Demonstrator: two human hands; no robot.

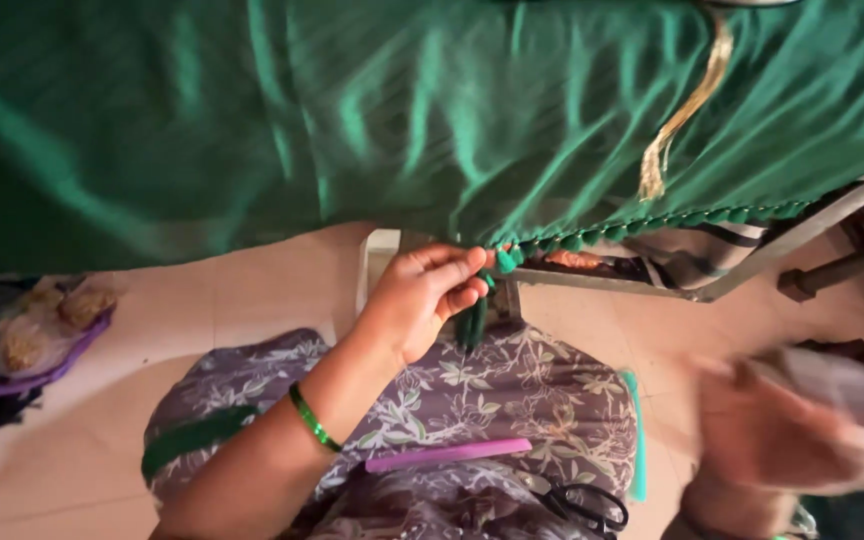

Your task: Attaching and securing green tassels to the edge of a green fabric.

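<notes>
1. Green cloth (372, 110) fills the far half of the scene, draped in soft folds, with a row of small green tassels (652, 225) strung along its near edge at right.

2. We see our left hand (422, 300) raised to that edge at centre, its fingers (462, 275) curled closed and pinching the cloth where the tassel row begins; a bunch of green thread (472, 322) hangs just beneath the fingers.

3. We wear a green bangle (312, 418) on the left wrist.

4. Our right hand (782, 430) sits low at near right, blurred by motion; it seems to touch something pale, but we cannot tell how far its fingers are open or what they hold.

5. A gold tassel (677, 125) lies across the cloth at far right, trailing down toward the edging.

6. We rest a pink comb (447, 455) and black scissors (582, 505) on our lap, which is covered in a grey floral garment (512, 390), near and centre.

7. A metal frame (752, 265) runs under the cloth's edge at right, above the pale tiled floor (252, 300).

8. A heap of mixed cloth and trimmings (22, 340) lies on the floor at far left, well apart from both hands.
</notes>
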